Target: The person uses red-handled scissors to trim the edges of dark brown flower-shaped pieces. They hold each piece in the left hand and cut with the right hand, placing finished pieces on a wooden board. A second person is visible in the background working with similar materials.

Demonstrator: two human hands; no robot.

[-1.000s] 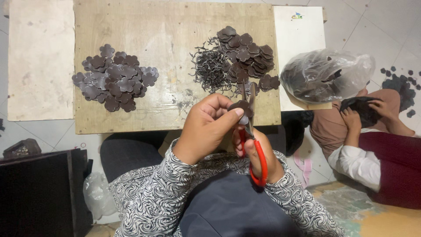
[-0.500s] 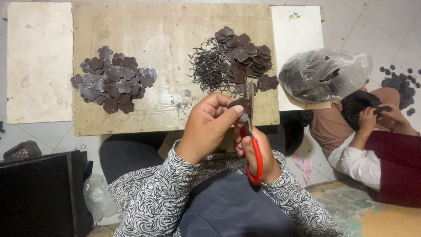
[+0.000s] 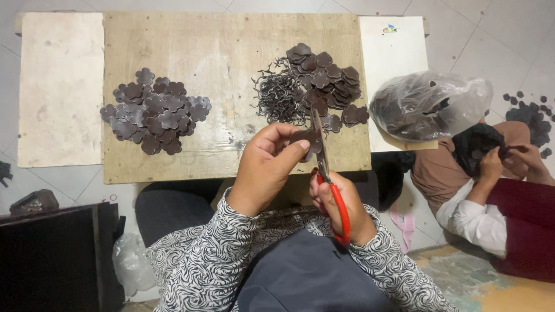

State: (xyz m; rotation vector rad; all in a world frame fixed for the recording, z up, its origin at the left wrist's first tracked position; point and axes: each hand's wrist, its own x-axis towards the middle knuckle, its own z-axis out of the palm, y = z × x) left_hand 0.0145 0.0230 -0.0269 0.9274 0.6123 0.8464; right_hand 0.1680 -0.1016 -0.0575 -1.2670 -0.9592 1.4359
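Head view: a dark flower-shaped piece (image 3: 305,137) is pinched by the left hand (image 3: 267,164). Red-handled scissors (image 3: 329,185) are gripped by the right hand (image 3: 341,209), blades at the piece, above the wooden board (image 3: 225,52).

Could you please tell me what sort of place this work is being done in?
Probably an informal home workshop on a tiled floor. A low bare wooden board holds piles of dark flower-shaped cut pieces. The right hand works red-handled scissors, and a clear plastic bag of dark pieces lies nearby.
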